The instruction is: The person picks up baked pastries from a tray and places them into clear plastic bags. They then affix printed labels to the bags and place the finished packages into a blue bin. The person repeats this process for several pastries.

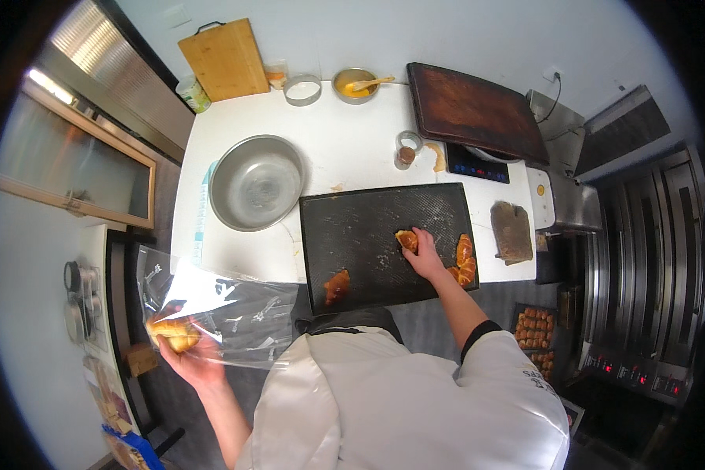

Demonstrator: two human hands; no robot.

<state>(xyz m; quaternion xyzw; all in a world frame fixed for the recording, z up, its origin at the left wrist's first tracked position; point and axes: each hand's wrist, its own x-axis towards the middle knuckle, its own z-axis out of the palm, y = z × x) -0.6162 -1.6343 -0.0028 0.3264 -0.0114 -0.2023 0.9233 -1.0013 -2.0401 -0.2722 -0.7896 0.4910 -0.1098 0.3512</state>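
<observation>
My left hand holds a clear plastic bag with printed writing on it, off the table's front left. Golden bread rolls sit bunched in the bag's closed-off end, against my fingers. Over a black baking tray, my right hand grips a glossy brown roll. One more roll lies at the tray's front left. Several rolls cluster at its right edge, partly behind my forearm. The tray's front edge reaches past the table, close to my body.
A large steel bowl stands left of the tray. Behind are a small bowl with a brush, a ring mould, a wooden board and glass jars. A dark baking sheet rests above an induction cooker. Trays of rolls sit lower right.
</observation>
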